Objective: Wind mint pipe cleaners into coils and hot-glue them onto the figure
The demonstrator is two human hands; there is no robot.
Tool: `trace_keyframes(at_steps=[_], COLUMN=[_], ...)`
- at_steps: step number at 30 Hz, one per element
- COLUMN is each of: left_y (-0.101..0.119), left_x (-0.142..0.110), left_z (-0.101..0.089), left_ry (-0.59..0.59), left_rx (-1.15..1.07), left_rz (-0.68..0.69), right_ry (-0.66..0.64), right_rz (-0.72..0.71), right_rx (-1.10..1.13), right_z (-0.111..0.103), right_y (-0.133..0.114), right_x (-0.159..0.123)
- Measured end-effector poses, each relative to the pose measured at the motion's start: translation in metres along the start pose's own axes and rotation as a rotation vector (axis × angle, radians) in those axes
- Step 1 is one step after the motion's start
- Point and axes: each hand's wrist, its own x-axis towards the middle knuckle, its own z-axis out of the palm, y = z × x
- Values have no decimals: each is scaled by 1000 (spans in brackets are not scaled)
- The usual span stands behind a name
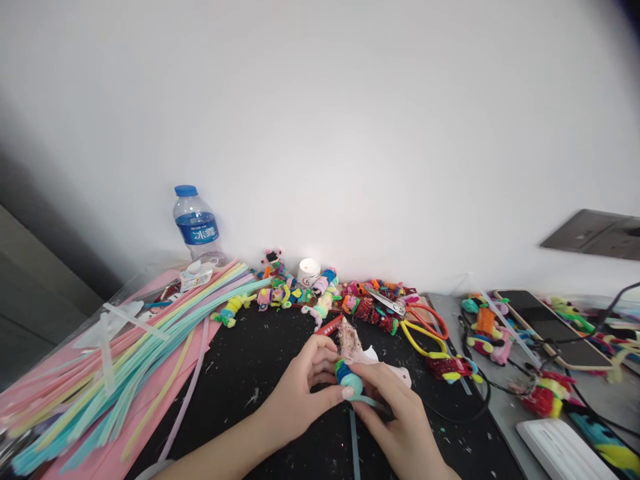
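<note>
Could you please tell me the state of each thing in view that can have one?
Left hand, fingers closed on the coiled pipe-cleaner piece
Right hand, fingers closed on the same piece
Coiled pipe-cleaner piece, held, one light-blue end sticking out
Loose pipe cleaners, heaped, mostly straight
Water bottle, capped, standing
Scissors, lying down, blade opening unclear
Smartphone, face up, dark

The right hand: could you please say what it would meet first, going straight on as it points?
Likely the blue-green piece, then perhaps the left hand, though depth is unclear.
</note>
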Motion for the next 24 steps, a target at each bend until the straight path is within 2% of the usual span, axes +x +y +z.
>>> trace_keyframes(at_steps=[11, 18, 24], left_y=[8, 6, 3], left_x=[-2, -1, -2], left_z=[2, 1, 2], left_ry=[20, -23, 13], left_rx=[121, 33, 108], left_rz=[4, -30, -48], right_ry=[-40, -24, -66], right_rz=[41, 44, 43], right_rx=[46, 40, 49], right_z=[3, 2, 7], right_y=[3, 3, 3], right_x=[-8, -7, -10])
